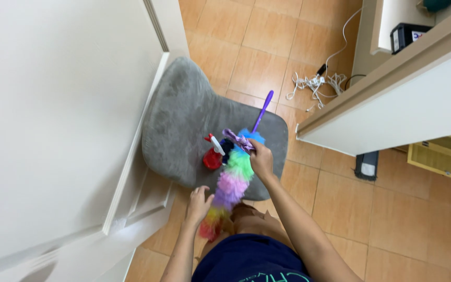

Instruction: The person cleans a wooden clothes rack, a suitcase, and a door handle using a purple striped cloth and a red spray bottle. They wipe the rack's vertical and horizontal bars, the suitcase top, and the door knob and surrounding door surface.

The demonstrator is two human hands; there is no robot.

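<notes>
Orange tile floor (403,209) w/ grey mat (184,125) mid-frame. Right hand (261,159) grips rainbow duster (232,183) & purple cloth (238,139); left hand (198,204), fingers loose, touches duster's lower end. Red spray bottle (213,155) beside.

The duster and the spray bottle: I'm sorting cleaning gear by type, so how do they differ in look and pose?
The duster is long, fluffy and rainbow-coloured with a purple handle; the spray bottle is small, red, with a white trigger. The duster is gripped by the right hand and brushed by the left hand, while the spray bottle stands untouched. Both are over the grey cushion.
</notes>
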